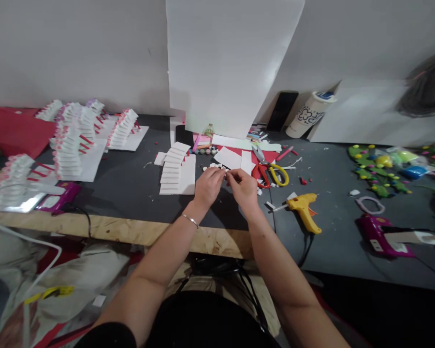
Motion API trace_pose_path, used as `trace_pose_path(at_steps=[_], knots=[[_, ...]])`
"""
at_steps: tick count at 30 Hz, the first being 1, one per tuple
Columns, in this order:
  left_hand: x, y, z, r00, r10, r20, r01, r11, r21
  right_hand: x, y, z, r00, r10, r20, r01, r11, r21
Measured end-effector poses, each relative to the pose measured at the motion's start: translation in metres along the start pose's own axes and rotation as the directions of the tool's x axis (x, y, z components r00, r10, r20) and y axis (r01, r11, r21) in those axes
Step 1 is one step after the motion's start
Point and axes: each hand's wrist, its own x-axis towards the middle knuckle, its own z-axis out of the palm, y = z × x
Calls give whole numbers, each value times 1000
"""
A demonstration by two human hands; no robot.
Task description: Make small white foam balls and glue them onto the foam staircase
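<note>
My left hand and my right hand meet over the middle of the dark table, fingertips pinched close together. Whatever lies between them is too small to make out; small white pieces lie just beyond. Left of my hands a curved white paper staircase stands on a white card base. To the right of my right hand rest scissors with one red and one yellow handle loop. A yellow glue gun lies farther right, its nozzle pointing left.
Several staircase models stand at the left. A white tumbler and a black phone are against the wall. Purple power strips with cables sit right and left. Green felt-like pieces lie far right. White board leans behind.
</note>
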Motion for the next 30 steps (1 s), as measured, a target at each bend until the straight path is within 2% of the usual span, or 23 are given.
trace_pose_path(at_steps=[3,6,9,13,16,18,21,26,30], knots=[[1,2,-1,1000,-26,-3,26,996,-81,0,-2,-1,999,-8,-31,8,1000,-19],[3,2,-3,989,-149,0,145,962,-233,0,-2,-3,998,-65,11,65,997,-43],[6,-1,-5,961,-274,49,270,873,-406,1,-1,-5,989,-138,53,142,985,-94],[8,-6,-7,934,-327,147,353,766,-538,4,2,-8,972,-220,85,232,959,-162],[9,-7,-8,930,-318,185,367,758,-540,4,3,-9,964,-246,100,260,951,-167],[9,-7,-9,930,-317,188,368,770,-521,4,3,-9,974,-213,77,223,960,-166],[10,-6,-8,931,-330,157,364,789,-495,3,2,-9,988,-151,37,155,974,-165],[9,-6,-6,930,-354,98,358,813,-459,2,0,-7,982,-171,85,182,974,-137],[9,-6,-7,944,-324,55,319,865,-387,2,1,-5,985,-149,90,159,981,-115]])
